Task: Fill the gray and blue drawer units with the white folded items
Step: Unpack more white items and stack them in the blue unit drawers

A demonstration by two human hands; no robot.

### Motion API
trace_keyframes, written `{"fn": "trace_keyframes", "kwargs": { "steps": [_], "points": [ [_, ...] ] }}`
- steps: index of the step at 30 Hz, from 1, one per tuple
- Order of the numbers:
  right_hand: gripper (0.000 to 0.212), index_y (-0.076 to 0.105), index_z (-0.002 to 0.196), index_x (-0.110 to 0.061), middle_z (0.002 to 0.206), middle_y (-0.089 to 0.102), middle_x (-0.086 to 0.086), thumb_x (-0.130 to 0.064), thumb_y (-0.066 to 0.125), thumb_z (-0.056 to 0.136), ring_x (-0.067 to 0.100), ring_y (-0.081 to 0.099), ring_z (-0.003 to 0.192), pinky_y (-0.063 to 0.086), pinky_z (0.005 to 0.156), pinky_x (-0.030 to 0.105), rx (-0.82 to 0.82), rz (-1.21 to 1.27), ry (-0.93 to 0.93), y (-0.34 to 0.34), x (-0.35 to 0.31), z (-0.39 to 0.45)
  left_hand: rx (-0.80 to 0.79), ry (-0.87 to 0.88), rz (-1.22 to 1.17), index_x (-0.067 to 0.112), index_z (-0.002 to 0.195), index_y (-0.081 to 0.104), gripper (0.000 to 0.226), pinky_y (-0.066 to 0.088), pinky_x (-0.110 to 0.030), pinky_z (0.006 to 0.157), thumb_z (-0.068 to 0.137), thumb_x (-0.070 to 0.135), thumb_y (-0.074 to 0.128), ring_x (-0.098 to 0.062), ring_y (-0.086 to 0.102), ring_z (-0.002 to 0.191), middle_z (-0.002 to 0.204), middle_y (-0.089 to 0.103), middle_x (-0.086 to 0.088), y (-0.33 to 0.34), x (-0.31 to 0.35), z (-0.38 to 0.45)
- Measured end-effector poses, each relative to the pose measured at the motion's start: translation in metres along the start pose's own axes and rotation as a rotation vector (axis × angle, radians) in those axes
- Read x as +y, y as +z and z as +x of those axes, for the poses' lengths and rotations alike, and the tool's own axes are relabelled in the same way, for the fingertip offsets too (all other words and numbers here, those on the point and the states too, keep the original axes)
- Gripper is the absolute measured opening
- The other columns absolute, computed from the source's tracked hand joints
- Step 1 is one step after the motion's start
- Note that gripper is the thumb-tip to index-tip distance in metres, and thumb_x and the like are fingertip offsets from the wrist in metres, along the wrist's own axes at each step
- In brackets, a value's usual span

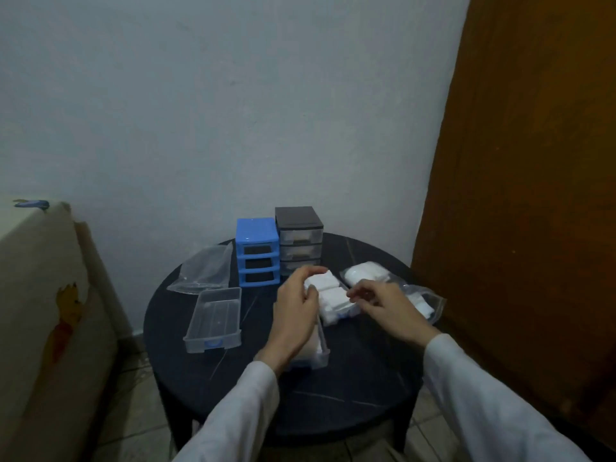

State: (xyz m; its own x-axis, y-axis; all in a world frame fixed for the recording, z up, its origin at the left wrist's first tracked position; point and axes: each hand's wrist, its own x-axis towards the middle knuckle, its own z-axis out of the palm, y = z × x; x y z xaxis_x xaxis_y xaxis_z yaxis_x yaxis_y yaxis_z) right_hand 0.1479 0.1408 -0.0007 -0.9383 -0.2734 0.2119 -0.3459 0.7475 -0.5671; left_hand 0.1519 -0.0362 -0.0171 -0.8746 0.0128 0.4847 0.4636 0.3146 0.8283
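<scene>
White folded items [328,290], soft and square, stacked in a clear plastic drawer [321,345] near the middle of the round dark table [350,388]. Left hand [295,313] curled over the far folded piece, thumb and fingertips pinching its edge. Right hand [383,303] at the stack's right side, fingers bent and drawn together on the nearer piece; whether actually gripping, cannot tell. Behind the stack, blue drawer unit [257,251], boxy, all three slots empty and dark. Beside it, to the right of the blue one, gray drawer unit [299,240] with three translucent drawers in place. Left of the stack, an empty clear drawer [213,320], rectangular. Beyond that, a flat glossy plastic bag [204,270]. Right of the stack, crinkled bags [423,303] with more white pieces. White sleeves on both arms.
</scene>
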Motion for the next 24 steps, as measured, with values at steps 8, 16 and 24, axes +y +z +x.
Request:
{"fn": "trace_keyframes", "kwargs": {
  "steps": [8,16,24],
  "points": [
    [0.016,0.061,0.099,-0.027,0.100,0.060,-0.008,-0.014,0.053,0.092,0.004,0.057,0.094,0.050,0.087,0.025,0.100,-0.141,0.200,-0.046,0.065,-0.040,-0.222,0.035,-0.039,0.018,0.093,0.061,0.026,0.042,-0.008,0.087,0.088,-0.003,0.047,-0.003,0.051,0.109,0.116,0.058,0.000,0.100,0.023,0.001],
    [0.028,0.056,0.122,-0.021,0.119,0.060,-0.001,-0.017,0.045,0.096,0.008,0.057,0.104,0.045,0.083,0.019,0.129,-0.271,0.231,-0.038,0.107,-0.042,-0.359,0.015,0.215,0.021,0.117,0.062,0.028,0.026,-0.023,0.107,0.095,0.013,0.046,-0.011,0.033,0.134,0.142,0.041,0.002,0.159,-0.012,0.003],
    [0.031,0.052,0.124,-0.018,0.126,0.055,0.000,-0.018,0.052,0.093,0.013,0.055,0.111,0.043,0.091,0.023,0.168,-0.420,0.194,-0.024,0.116,-0.025,-0.299,-0.069,0.085,0.019,0.128,0.055,0.045,0.042,-0.022,0.101,0.086,0.004,0.056,-0.009,0.055,0.113,0.127,0.059,-0.001,0.163,-0.025,0.008]
  ]
}}
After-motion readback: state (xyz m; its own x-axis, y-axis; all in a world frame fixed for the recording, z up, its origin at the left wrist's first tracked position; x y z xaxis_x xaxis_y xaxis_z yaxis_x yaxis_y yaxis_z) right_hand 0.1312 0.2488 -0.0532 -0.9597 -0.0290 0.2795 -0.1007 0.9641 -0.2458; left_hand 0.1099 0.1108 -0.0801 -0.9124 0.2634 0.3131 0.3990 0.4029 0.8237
